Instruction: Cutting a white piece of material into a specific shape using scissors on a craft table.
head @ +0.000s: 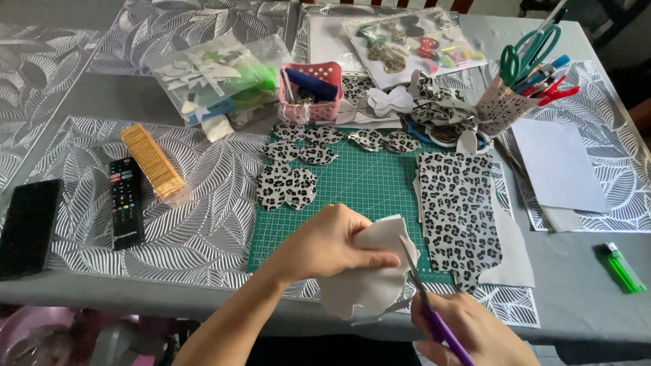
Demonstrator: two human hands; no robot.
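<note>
Nearest the camera, two bare hands work over the near edge of a wide grey table (583, 285), which spreads away under silver leaf-patterned mats (196, 224). On the middle mat lies a green cutting mat (366, 183), and on its right part a large leopard-print sheet (458, 210) lies with its long side running near to far. Smaller things follow: a clear bag of craft bits (217, 74) far left, a pink basket (312, 91) at the far centre, a cup of pens and scissors (505, 105) far right, cut leopard-print shapes (288, 186) on the far part of the cutting mat, a black remote (127, 203) and a dark phone (28, 227) at left, and a green lighter (624, 268) near right. The left hand (325, 244) is curled shut, thumb and fingers pinching a pale piece of fabric (369, 271) held up just above the near table edge. The right hand (475, 332), lower and to the right, is closed round the purple handles of scissors (424, 291). Their blades point up and to the far left, into the right edge of the fabric, so the cut line runs away from the right hand towards the left thumb, which lies just beside the blades.
</note>
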